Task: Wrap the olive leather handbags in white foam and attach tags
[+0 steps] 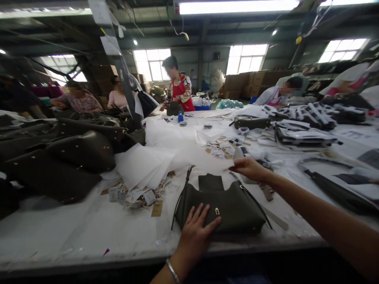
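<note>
A dark olive handbag (237, 205) lies on the white table near its front edge, with a small metal clasp on its front and its flap turned up at the back. My left hand (197, 230) rests flat on the bag's front, fingers spread, a bracelet at the wrist. Beyond the bag, my right hand (248, 169) pinches the corner of a thin white paper sheet (204, 157). That sheet stretches back to the left over the table. Left of the bag lie more white sheets (145, 165), on top of a pile of tags (142, 197).
Dark handbags (74, 157) are heaped along the left. More tags (222, 146) lie mid-table. At the right are a flat bag (340, 185) and several wrapped straps (314, 114). A co-worker in a red apron (179, 90) stands across the table, beyond a slanting post (126, 79).
</note>
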`<control>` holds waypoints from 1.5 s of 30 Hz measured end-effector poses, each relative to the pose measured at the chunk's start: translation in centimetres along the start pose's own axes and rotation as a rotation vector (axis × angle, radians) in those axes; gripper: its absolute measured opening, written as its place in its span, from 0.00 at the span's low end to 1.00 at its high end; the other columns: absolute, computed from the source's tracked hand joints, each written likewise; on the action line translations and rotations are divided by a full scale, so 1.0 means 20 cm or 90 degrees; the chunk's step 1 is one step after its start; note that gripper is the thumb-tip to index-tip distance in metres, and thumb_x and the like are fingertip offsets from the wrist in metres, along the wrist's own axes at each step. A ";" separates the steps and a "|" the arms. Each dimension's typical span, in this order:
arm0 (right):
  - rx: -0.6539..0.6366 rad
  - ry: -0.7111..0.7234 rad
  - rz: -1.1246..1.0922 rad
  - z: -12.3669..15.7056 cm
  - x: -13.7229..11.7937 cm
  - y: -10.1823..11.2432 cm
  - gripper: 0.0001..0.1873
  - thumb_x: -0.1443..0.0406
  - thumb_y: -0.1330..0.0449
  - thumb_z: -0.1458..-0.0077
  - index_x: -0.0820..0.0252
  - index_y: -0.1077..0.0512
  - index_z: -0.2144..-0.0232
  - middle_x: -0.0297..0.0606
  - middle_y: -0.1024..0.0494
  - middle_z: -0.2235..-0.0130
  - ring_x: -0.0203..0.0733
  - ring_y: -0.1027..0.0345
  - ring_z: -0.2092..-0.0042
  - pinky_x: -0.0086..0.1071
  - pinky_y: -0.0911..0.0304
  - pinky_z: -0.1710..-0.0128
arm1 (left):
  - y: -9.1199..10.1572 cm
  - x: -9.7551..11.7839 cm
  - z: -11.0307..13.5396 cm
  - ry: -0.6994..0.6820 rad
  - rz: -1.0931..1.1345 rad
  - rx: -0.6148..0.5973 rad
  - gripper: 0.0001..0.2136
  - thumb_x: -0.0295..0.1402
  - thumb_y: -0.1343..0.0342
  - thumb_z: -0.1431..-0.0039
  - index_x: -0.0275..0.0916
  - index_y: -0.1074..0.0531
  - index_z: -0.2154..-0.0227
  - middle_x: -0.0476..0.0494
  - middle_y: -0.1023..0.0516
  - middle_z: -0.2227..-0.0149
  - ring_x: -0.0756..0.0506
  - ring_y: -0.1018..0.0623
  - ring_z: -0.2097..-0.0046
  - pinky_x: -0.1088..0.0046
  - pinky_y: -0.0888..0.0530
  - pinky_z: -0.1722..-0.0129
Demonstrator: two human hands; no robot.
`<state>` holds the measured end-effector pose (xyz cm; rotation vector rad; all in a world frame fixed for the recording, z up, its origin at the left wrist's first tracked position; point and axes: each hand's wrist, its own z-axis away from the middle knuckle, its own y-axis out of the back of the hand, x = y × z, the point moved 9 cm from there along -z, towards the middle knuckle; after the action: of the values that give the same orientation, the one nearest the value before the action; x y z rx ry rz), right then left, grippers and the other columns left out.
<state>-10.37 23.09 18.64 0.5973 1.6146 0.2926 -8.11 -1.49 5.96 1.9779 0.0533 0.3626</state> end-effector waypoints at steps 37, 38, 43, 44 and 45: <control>-0.360 0.090 0.305 0.53 -0.04 -0.58 0.24 0.53 0.51 0.33 0.50 0.34 0.39 0.41 0.40 0.34 0.53 0.47 0.33 0.51 0.55 0.34 | -0.02 0.02 0.01 0.001 -0.022 -0.003 0.22 0.34 0.46 0.38 0.51 0.33 0.41 0.42 0.26 0.43 0.36 0.27 0.43 0.53 0.31 0.42; -0.355 0.078 0.298 0.51 -0.04 -0.58 0.23 0.54 0.55 0.31 0.51 0.30 0.43 0.41 0.35 0.36 0.51 0.43 0.35 0.49 0.51 0.35 | -0.02 0.01 0.00 0.014 -0.011 -0.025 0.21 0.33 0.45 0.39 0.52 0.32 0.42 0.43 0.24 0.46 0.37 0.25 0.46 0.55 0.29 0.44; -0.270 0.052 0.406 0.40 0.00 -0.62 0.15 0.59 0.45 0.36 0.59 0.24 0.54 0.46 0.22 0.55 0.50 0.28 0.52 0.42 0.36 0.48 | 0.00 0.01 -0.02 0.042 -0.002 -0.056 0.21 0.33 0.43 0.40 0.59 0.30 0.45 0.45 0.25 0.46 0.36 0.28 0.44 0.51 0.32 0.42; -0.247 0.055 0.431 0.40 0.01 -0.63 0.15 0.60 0.43 0.38 0.60 0.26 0.52 0.47 0.22 0.55 0.51 0.28 0.52 0.43 0.36 0.49 | 0.00 0.01 -0.01 0.048 0.000 -0.063 0.21 0.33 0.43 0.40 0.59 0.31 0.44 0.45 0.25 0.46 0.36 0.28 0.44 0.50 0.32 0.42; -0.228 0.064 0.443 0.40 0.02 -0.63 0.19 0.60 0.42 0.39 0.59 0.28 0.47 0.48 0.24 0.52 0.52 0.30 0.50 0.44 0.37 0.47 | -0.02 0.00 -0.01 0.056 0.002 -0.074 0.22 0.33 0.43 0.40 0.59 0.31 0.44 0.45 0.24 0.47 0.37 0.27 0.45 0.51 0.31 0.43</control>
<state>-5.25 11.59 10.60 0.8572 1.3540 1.1133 -8.02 -1.21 5.74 1.8471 0.0834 0.4450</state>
